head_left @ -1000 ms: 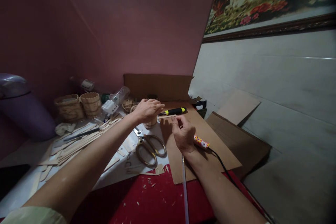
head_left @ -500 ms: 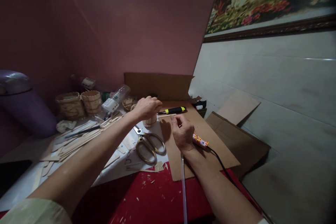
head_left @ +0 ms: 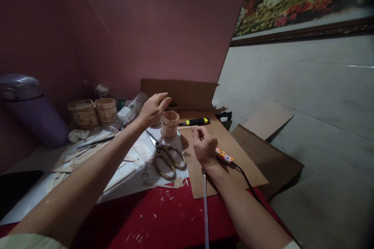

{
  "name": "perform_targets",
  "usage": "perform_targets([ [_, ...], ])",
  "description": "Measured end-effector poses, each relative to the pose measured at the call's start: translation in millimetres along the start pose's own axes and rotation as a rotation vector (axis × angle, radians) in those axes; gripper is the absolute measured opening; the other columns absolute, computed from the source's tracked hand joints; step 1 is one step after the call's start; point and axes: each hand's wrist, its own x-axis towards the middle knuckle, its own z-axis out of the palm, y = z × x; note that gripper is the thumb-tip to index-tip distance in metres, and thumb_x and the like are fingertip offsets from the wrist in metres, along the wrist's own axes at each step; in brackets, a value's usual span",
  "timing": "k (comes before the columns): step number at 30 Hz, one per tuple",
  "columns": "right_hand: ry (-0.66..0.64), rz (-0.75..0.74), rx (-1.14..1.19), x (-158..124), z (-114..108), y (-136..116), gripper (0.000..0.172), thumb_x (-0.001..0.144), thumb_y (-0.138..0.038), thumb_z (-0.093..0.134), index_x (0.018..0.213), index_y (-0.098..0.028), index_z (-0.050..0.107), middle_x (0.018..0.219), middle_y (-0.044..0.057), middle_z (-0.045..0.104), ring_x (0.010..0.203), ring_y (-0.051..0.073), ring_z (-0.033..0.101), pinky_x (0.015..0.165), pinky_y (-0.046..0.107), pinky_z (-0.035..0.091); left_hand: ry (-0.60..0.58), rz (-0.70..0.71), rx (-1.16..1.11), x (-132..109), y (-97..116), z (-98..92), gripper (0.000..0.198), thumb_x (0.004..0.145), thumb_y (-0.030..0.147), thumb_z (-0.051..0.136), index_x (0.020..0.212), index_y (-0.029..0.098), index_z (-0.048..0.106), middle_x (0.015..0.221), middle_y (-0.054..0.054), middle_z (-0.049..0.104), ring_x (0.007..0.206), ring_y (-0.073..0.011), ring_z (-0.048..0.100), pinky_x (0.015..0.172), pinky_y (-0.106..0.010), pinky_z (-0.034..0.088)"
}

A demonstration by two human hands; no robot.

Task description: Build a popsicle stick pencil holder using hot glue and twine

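Note:
My left hand [head_left: 152, 109] hovers with its fingers apart, just left of a small wooden stick cup [head_left: 170, 124] that stands upright on white paper. It holds nothing. My right hand [head_left: 204, 146] is curled over the brown cardboard sheet [head_left: 233, 163], gripping a glue gun with a dotted pink handle [head_left: 224, 156]; a clear glue stick [head_left: 205, 206] trails back from it toward me. A black cord [head_left: 248, 183] runs from the handle to the right. A thin wooden stick [head_left: 187, 127] lies just beyond the right hand's fingers.
Gold-handled scissors [head_left: 166, 155] lie between my arms. A yellow-and-black utility knife [head_left: 194, 121] rests behind the cup. Flat wooden sticks [head_left: 87, 153], two finished stick baskets [head_left: 95, 112], a plastic bottle [head_left: 130, 108] and a purple bin [head_left: 29, 113] fill the left. Cardboard pieces [head_left: 269, 155] lie right.
My left hand has let go of the small wooden cup and lifted up and to the left, fingers opening. The cup now stands uncovered. The right hand has barely moved.

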Motion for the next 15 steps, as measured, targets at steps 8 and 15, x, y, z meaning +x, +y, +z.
perform_targets([
  [8,-0.051,0.108,-0.013,0.8,1.4,1.0,0.045,0.094,-0.059,0.044,0.076,-0.020,0.059,0.058,0.002,0.065,0.053,0.017,0.061,0.055,0.026,0.035,0.274,-0.358,-0.201,-42.0,-21.5,-24.8,0.008,0.065,0.025,0.054,0.063,0.022,0.061,0.064,-0.004,0.062,0.066,-0.0210,0.059,0.068,-0.036,0.047],
  [15,-0.101,0.105,0.004,-1.1,1.5,3.3,0.045,0.100,-0.050,0.035,0.079,-0.020,0.061,0.052,0.001,0.063,0.050,0.017,0.061,0.055,0.025,0.035,0.046,-0.476,-0.259,-76.2,-21.4,0.4,0.034,0.057,0.045,0.073,0.072,0.016,0.064,0.070,-0.005,0.065,0.072,-0.0233,0.061,0.071,-0.037,0.048],
])
